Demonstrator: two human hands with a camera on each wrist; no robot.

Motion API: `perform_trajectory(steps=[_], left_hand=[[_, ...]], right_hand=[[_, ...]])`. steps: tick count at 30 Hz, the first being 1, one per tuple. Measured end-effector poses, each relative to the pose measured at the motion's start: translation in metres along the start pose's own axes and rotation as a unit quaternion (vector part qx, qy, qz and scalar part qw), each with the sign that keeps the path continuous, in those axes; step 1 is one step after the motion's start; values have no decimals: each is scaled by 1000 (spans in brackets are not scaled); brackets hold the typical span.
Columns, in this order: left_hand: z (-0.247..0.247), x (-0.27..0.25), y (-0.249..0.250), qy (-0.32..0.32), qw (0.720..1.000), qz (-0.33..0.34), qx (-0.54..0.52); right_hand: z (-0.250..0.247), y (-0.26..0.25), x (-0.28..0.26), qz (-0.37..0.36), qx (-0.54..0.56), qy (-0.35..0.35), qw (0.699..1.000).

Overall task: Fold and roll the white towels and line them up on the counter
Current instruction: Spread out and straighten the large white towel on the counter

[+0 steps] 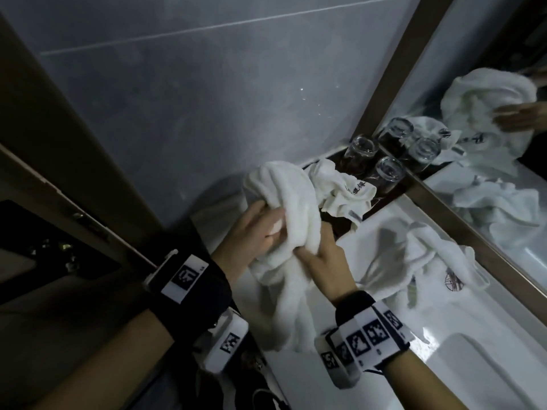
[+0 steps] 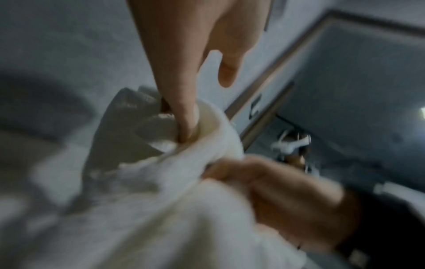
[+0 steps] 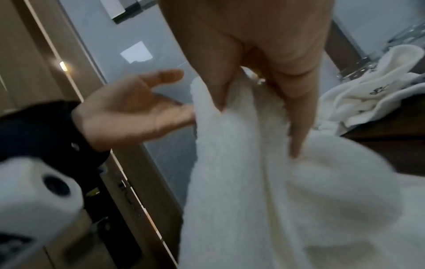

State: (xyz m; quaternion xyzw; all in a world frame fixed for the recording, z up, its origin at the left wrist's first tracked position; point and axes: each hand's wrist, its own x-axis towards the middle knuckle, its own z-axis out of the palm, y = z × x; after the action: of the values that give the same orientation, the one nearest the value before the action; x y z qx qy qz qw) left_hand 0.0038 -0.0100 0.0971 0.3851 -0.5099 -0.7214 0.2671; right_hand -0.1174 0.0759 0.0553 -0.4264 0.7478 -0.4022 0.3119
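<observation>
I hold one white towel (image 1: 288, 199) bunched in the air over the left end of the white counter (image 1: 393, 214). My left hand (image 1: 257, 232) reaches under its upper folds with straight fingers (image 2: 184, 112), thumb apart; the right wrist view shows that hand's (image 3: 138, 112) palm open. My right hand (image 1: 322, 255) pinches the towel lower down between thumb and fingers (image 3: 299, 127), and the rest of the cloth hangs below it. A second crumpled towel (image 1: 340, 190) with dark lettering lies behind. A third towel (image 1: 429, 261) with a round logo lies spread on the counter at the right.
Upturned drinking glasses (image 1: 387, 170) stand on a dark tray (image 1: 381, 199) in the back corner, right behind the second towel. A framed mirror (image 1: 488, 202) runs along the counter's right side. The sink basin (image 1: 488, 368) is at lower right. A wooden door frame (image 1: 88, 202) stands at the left.
</observation>
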Motion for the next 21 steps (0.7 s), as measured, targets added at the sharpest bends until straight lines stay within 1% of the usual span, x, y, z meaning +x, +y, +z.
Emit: perform_trajectory(steps=[1,2,3,4,5,6,7,8,9,10,11,12,13,14,16,17,19,21], left_hand=[[-4,-1,-3,28,994,42,93],[-12,0,-11,57,979,73,183],[-18,1,-18,72,957,77,271],[-24,-1,-26,89,940,63,324],[-27,-4,-34,96,933,31,346],[-29,-9,-41,97,937,-13,335],[-29,-14,-46,82,952,-67,288],[-26,-18,-51,57,967,-107,222],[-22,-23,-56,28,976,-123,179],[-17,-25,-63,2,975,-115,190],[-12,-28,-69,-7,967,-95,236],[-8,-29,-75,8,954,-73,290],[-6,-30,-78,34,942,-56,328],[-4,-31,-79,59,938,-48,337],[-2,-34,-78,94,945,-48,308],[-2,-36,-77,118,949,-43,288],[-2,-38,-73,178,955,-12,236],[-4,-39,-69,222,965,-3,137]], right_hand=[[-2,2,3,0,32,14,999],[-4,3,5,10,78,32,996],[-6,3,7,33,144,50,988],[-10,1,10,67,218,67,971],[-12,0,14,107,291,72,948],[-14,0,17,147,352,65,922],[-15,1,18,178,407,50,894],[-15,1,19,200,454,32,868],[-14,2,19,215,490,14,845],[-12,4,19,225,511,-2,829],[-9,5,19,231,518,-18,823],[-7,5,19,231,512,-30,827],[-5,6,19,218,491,-40,842],[-4,8,20,190,452,-50,870],[-5,13,16,118,355,-85,923],[-7,15,11,88,312,-111,939],[-11,21,0,54,246,-167,953],[-12,28,-14,39,199,-225,953]])
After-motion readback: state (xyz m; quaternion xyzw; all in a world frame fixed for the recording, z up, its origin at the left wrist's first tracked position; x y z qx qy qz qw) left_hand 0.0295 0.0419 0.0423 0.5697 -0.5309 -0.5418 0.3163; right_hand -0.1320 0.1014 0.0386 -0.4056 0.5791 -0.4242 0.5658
